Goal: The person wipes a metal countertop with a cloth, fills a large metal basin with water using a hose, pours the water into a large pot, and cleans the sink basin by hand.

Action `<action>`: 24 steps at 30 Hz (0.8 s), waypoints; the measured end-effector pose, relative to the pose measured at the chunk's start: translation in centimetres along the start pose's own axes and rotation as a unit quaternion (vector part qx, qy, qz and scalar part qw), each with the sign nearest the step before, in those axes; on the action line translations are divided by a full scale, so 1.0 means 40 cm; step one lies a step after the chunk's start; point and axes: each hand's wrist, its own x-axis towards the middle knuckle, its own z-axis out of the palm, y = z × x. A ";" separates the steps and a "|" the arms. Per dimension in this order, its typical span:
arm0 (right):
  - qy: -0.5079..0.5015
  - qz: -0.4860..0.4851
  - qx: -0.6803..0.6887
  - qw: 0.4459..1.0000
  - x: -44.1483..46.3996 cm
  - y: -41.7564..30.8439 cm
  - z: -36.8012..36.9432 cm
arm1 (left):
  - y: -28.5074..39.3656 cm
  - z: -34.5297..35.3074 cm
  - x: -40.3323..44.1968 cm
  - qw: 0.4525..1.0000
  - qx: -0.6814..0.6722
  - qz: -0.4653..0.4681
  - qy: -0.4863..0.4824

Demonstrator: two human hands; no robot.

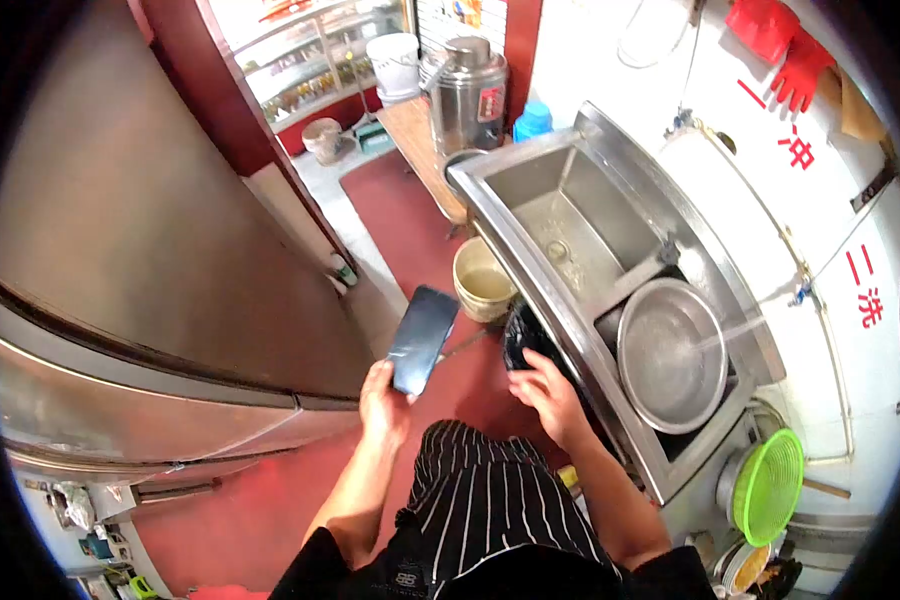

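The left hand [383,408] holds a phone [425,338] by its lower end, and this grip is narrow. The phone is tilted above the red floor [240,535], just beside the yellowish bucket [481,303] in the view. The right hand [552,398] has its fingers loosely parted, near the black bag [518,345] and the sink [542,292]. Of its 2 basins, the nearer contains a metal bowl [670,355].

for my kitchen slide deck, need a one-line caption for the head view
Left hand holding a smartphone, right hand near a stainless-steel double sink holding a metal basin.
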 end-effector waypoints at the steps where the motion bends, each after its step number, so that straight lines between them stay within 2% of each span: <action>1: -0.015 -0.051 -0.009 0.999 0.012 -0.001 0.023 | -0.023 0.041 -0.022 0.999 -0.022 -0.016 -0.030; 3: -0.005 -0.082 -0.010 0.997 0.021 -0.025 0.068 | -0.068 0.104 -0.069 0.997 -0.041 -0.038 -0.053; 7: 0.033 -0.153 0.146 0.977 0.026 0.019 0.114 | -0.120 0.153 -0.144 0.983 -0.051 -0.065 -0.162; 9: 0.067 -0.145 0.100 0.982 0.020 0.032 0.093 | -0.124 0.157 -0.159 0.977 -0.022 -0.079 -0.195; 10: 0.072 -0.154 0.120 0.978 0.014 0.033 0.086 | -0.133 0.131 -0.146 0.966 -0.010 -0.088 -0.244; 11: 0.053 -0.149 0.081 0.984 0.005 0.014 0.074 | -0.143 0.109 -0.132 0.951 0.002 -0.093 -0.294; 12: 0.040 -0.148 0.098 0.983 -0.003 -0.012 0.076 | -0.137 0.123 -0.135 0.952 0.002 -0.093 -0.291; 14: 0.024 -0.142 0.116 0.983 -0.018 -0.028 0.073 | -0.132 0.148 -0.141 0.971 0.039 -0.086 -0.218; 17: -0.026 -0.097 0.090 0.991 -0.025 -0.014 0.059 | -0.137 0.156 -0.131 0.965 -0.062 -0.141 -0.212; 19: -0.053 -0.087 0.035 0.994 -0.020 0.028 0.051 | -0.157 0.143 -0.126 0.972 -0.023 -0.192 -0.134; 21: -0.031 -0.085 0.075 0.993 -0.025 0.044 0.066 | -0.157 0.147 -0.124 0.970 -0.040 -0.203 -0.126; 23: 0.003 -0.077 -0.032 0.997 -0.032 0.045 0.065 | -0.151 0.149 -0.126 0.969 -0.071 -0.197 -0.131; 24: -0.001 -0.075 -0.032 0.997 -0.035 0.046 0.069 | -0.151 0.145 -0.126 0.970 -0.072 -0.195 -0.128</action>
